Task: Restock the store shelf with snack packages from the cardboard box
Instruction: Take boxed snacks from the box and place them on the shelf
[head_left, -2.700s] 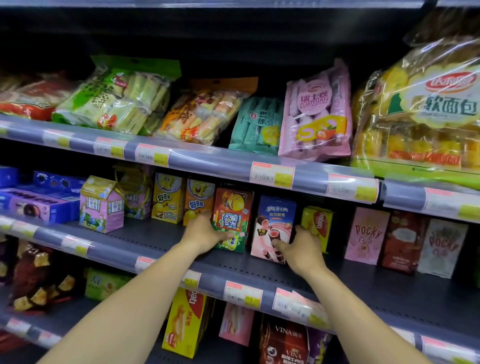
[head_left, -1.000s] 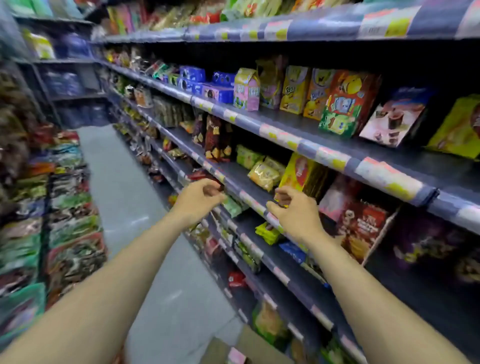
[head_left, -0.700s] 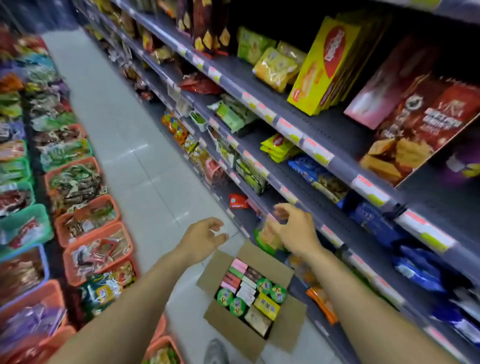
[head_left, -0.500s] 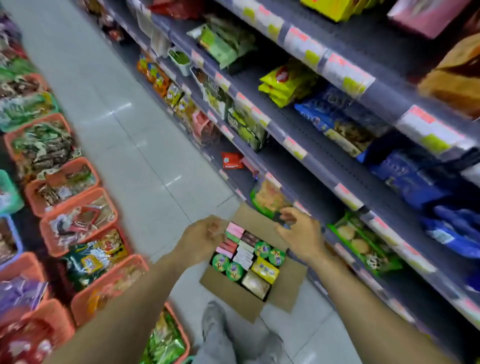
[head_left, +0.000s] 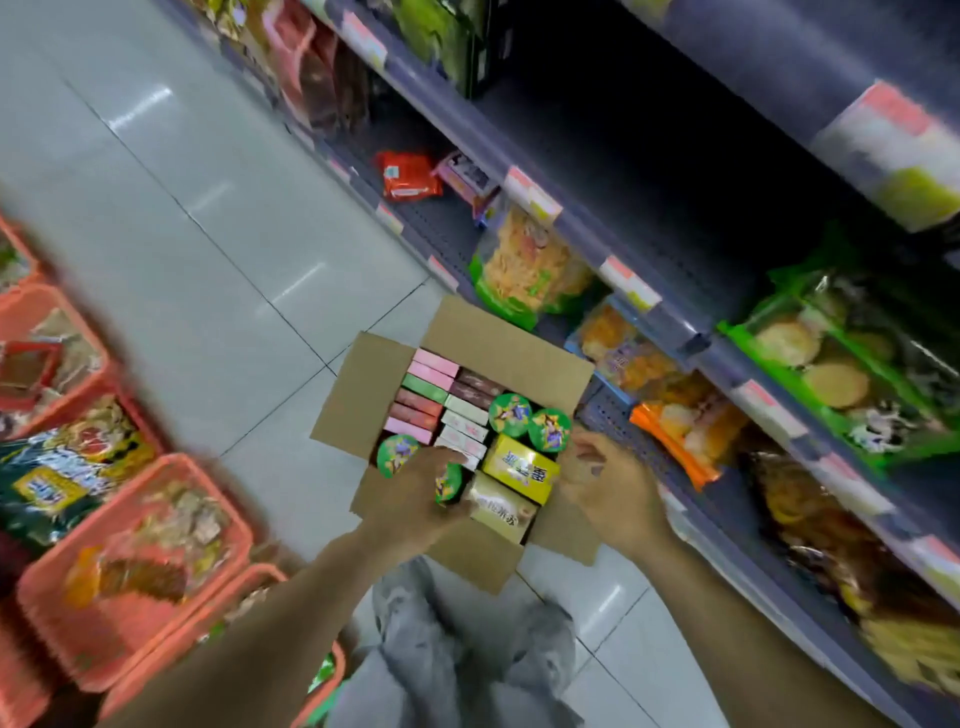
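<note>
- Grey-trousered knees, nearest: the person crouches directly over the stock, presumably so that both hands reach it without stretching.
- Orange baskets, near left: heaped with bagged goods, they line the opposite side of the aisle.
- Left hand: reaches into the near-left corner of the cardboard box. Fingers and thumb curve round a green-lidded cup, taken from above because it stands upright among closely packed neighbours. Blur hides how firm the hold is.
- Right hand: released, fingers loosely spread, holding nothing. It hovers over the near-right flap, just beside the yellow carton, probably ready to take a second item.
- Cardboard box: stands on the tiled floor with all four flaps folded outward, so the contents show from above. It looks nearly full, which suggests much restocking remains.
- Contents: slim cartons in pink, green and red fill the left column on edge. White cartons stand beside them, and other green lids sit toward the right.
- Store shelf, right and far: the box sits just beside its foot, which keeps each carry short. Bagged snacks occupy the lowest tier, and the dark stretches of shelf beyond appear sparsely filled.
</note>
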